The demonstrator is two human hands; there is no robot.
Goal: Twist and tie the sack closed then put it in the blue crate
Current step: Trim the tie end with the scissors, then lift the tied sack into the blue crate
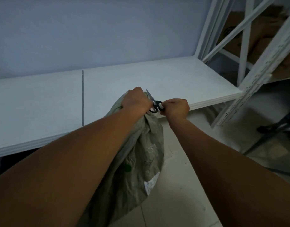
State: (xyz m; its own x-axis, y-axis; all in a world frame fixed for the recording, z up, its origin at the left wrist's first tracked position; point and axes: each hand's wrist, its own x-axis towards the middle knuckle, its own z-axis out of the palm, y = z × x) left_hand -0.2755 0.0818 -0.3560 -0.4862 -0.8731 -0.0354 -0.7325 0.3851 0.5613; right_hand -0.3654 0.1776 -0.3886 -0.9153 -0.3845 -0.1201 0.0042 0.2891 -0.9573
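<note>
A grey-green plastic sack [141, 161] hangs in front of me, full, with pale labels showing through its side. My left hand [136, 100] grips the gathered neck of the sack at the top. My right hand [175, 108] is just to the right of it, fingers curled round something small and white next to the black handles of a pair of scissors [155, 104]. The scissors' blades point up and to the left, behind my left hand. The blue crate is not in view.
A white tabletop [59, 104] runs across behind the sack, its front edge near my hands, with a dark thin rod [82, 95] lying on it. White metal shelving [255, 71] holding cardboard boxes stands at the right. Pale floor lies below.
</note>
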